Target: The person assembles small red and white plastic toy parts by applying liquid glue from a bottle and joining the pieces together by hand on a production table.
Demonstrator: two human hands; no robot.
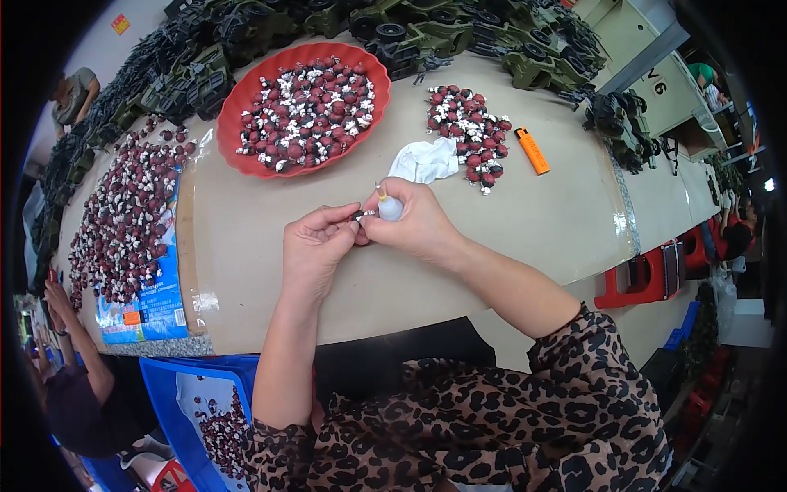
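Observation:
Near the middle of the table, my left hand (316, 243) pinches a small black-and-white piece (359, 216) between thumb and fingertips. My right hand (418, 220) is wrapped round a small whitish squeeze bottle (390, 209) with a yellow collar and a thin needle tip pointing up. Its fingertips meet the left ones at the small piece, so part of that piece is covered. Just beyond my right hand lies a crumpled white cloth (425, 161). Beside it is a loose group of small dark-red, white and black pieces (471, 125).
A red scalloped bowl (232, 139) holds many similar pieces. More are heaped at left (135, 213) on a blue printed sheet (168, 299). An orange lighter (533, 152) lies at right. Green toy vehicles (418, 37) crowd the far edge. A blue bin (168, 394) stands lower left; a co-worker's hand (57, 302) is beyond.

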